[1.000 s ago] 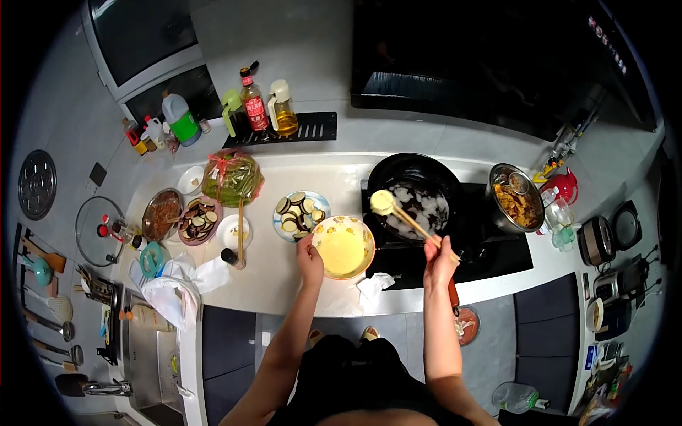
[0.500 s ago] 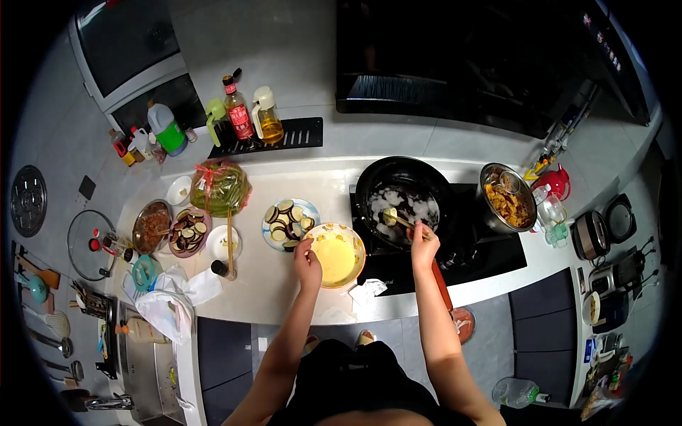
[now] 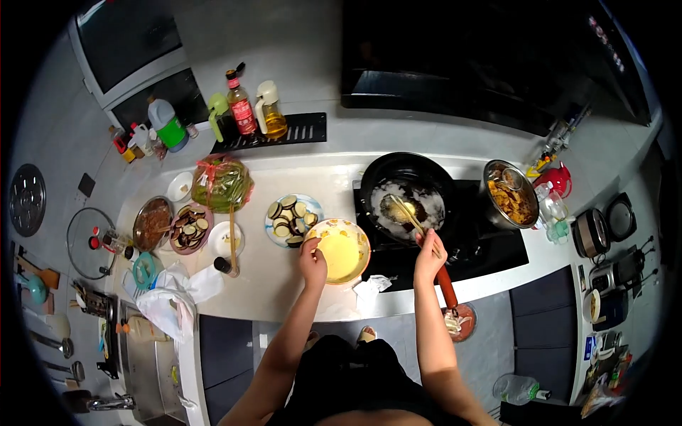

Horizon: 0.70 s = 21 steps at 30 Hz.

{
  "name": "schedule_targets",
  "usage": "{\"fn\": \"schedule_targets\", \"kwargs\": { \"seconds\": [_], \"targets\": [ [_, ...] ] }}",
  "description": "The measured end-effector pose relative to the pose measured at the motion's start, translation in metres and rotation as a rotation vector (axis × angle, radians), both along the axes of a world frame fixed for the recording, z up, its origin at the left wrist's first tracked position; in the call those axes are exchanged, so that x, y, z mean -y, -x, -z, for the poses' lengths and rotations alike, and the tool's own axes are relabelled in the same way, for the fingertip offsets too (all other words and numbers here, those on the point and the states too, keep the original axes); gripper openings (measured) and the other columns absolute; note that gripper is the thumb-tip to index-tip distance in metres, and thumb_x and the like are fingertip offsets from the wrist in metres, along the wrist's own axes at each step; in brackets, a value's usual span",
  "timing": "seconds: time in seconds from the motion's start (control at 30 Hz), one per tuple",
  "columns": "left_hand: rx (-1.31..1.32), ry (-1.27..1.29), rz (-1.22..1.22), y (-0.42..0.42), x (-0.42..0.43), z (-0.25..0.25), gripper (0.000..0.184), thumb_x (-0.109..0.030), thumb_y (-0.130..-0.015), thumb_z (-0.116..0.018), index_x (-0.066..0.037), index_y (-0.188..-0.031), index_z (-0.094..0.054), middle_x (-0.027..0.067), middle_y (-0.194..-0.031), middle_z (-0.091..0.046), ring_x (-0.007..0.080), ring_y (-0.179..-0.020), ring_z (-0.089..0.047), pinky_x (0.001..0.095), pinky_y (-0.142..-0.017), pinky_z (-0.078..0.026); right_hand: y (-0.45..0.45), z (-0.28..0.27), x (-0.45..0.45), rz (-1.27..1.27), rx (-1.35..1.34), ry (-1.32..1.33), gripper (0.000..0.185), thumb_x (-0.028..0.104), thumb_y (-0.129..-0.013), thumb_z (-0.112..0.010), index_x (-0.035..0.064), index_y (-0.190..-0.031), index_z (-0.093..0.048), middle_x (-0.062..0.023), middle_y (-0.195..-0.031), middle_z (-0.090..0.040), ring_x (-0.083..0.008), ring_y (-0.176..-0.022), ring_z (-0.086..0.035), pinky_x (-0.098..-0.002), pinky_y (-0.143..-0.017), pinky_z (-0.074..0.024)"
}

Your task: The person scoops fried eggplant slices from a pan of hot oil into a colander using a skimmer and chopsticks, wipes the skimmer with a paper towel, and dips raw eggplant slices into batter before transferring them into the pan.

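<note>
My left hand (image 3: 312,264) grips the left rim of a patterned bowl (image 3: 364,240) holding yellow batter (image 3: 339,259). In my right hand (image 3: 429,260) is a pair of chopsticks (image 3: 408,211), their tips down in the black wok (image 3: 369,167). A yellowish piece (image 3: 400,208) lies at the tips amid bubbling oil. Behind the bowl, eggplant slices (image 3: 288,215) are spread on a blue-rimmed plate (image 3: 320,206). Below my right hand the wok's reddish handle (image 3: 446,287) points toward me.
A steel pot (image 3: 513,221) of browned pieces stands right of the wok. Crumpled tissue (image 3: 371,287) lies beside the bowl. To the left are a bag of green vegetables (image 3: 224,186), a plate of stuffed-looking eggplant (image 3: 190,231) and a pepper-type jar (image 3: 226,267). Bottles stand on a black rack (image 3: 305,129).
My right hand has moved slightly down and right, and the chopstick tips have moved right and up, deeper into the wok. The yellowish piece is now in the bubbling oil. My left hand stays at the bowl.
</note>
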<state>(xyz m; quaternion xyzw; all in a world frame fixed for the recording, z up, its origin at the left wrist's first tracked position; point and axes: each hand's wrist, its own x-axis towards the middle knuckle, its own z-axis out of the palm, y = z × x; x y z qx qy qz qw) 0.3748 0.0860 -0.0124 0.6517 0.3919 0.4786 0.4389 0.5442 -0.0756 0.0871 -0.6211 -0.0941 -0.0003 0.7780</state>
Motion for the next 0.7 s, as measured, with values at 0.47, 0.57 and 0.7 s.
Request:
{"fn": "schedule_targets", "kwargs": {
  "seconds": [0.47, 0.57, 0.7],
  "targets": [
    [-0.556, -0.131, -0.163, 0.081, -0.107, 0.051, 0.027, -0.009, -0.072, -0.059, -0.005, -0.099, -0.054, 0.0143, -0.093, -0.057, 0.0315, -0.085, -0.054, 0.0387, -0.073, -0.044, 0.116, 0.037, -0.065, -0.364, -0.238, 0.070, 0.027, 0.020, -0.087, -0.049, -0.0064, -0.088, -0.056, -0.0113, -0.072, -0.062, -0.0121, -0.062, -0.058, -0.0214, -0.062, -0.0478],
    [-0.720, -0.138, -0.108, 0.070, -0.135, 0.034, 0.039, -0.013, -0.068, -0.063, -0.007, -0.104, -0.050, 0.0124, -0.098, -0.056, 0.0310, -0.093, -0.050, 0.0386, -0.079, -0.041, 0.120, 0.047, -0.064, -0.348, -0.258, 0.098, 0.028, 0.019, -0.087, -0.049, -0.0067, -0.091, -0.057, -0.0100, -0.074, -0.063, -0.0093, -0.062, -0.057, -0.0195, -0.062, -0.0456],
    [-0.880, -0.078, 0.012, 0.055, -0.162, 0.038, 0.048, -0.021, -0.062, -0.069, -0.008, -0.104, -0.048, 0.0098, -0.098, -0.057, 0.0279, -0.097, -0.048, 0.0369, -0.084, -0.039, 0.121, 0.051, -0.063, -0.313, -0.274, 0.110, 0.027, 0.019, -0.087, -0.049, -0.0066, -0.091, -0.057, -0.0105, -0.074, -0.063, -0.0097, -0.062, -0.057, -0.0199, -0.062, -0.0458]
  ]
}}
